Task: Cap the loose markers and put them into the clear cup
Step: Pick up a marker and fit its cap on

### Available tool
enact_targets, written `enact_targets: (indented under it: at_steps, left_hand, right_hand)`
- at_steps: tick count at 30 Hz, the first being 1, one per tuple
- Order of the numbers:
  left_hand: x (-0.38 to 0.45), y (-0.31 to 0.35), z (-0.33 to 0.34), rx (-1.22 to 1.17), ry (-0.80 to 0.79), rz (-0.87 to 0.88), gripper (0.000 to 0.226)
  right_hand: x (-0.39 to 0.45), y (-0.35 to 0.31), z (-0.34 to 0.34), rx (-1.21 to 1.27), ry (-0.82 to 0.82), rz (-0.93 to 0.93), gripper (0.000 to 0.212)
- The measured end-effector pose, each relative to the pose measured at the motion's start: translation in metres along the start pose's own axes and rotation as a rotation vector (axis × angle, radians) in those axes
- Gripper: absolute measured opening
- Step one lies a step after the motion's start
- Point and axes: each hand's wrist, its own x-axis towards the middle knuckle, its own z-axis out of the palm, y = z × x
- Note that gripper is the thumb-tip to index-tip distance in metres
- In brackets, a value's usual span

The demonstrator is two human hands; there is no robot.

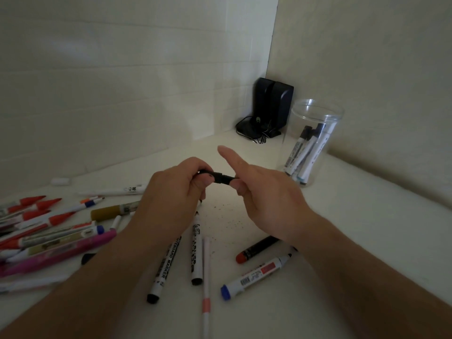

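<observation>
Both hands hold one black marker (219,178) level above the white table. My left hand (171,192) grips its left end with curled fingers. My right hand (264,192) pinches its right end, index finger pointing up; whether the cap sits fully on I cannot tell. The clear cup (315,118) stands at the back right with several markers inside. Loose markers lie below the hands: two black-and-white whiteboard markers (195,250), a blue-capped one (256,272), a black one with a red end (256,248) and a thin pink pen (206,277).
A heap of red, pink, gold and blue pens (49,228) covers the table's left side. A small white cap (60,181) lies at the far left. Black speakers (271,106) with cables stand in the back corner against the walls. Dark specks dot the table (342,216) centre.
</observation>
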Motion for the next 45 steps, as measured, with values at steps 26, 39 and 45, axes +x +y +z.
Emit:
enact_targets:
  at_steps: [26,39,45]
  left_hand:
    - [-0.004,0.008,-0.004,-0.224,0.028,-0.111,0.013]
    - [-0.018,0.011,0.023,-0.005,-0.656,0.404,0.049]
    - [-0.018,0.003,0.029,0.061,-0.766,0.415,0.049]
  right_hand:
    - [0.001,-0.003,-0.021,0.871,-0.126,0.387,0.042]
    - [0.062,0.119,-0.164,0.455,0.731,0.694,0.049]
    - [0.062,0.126,-0.13,-0.15,0.174,0.605,0.017]
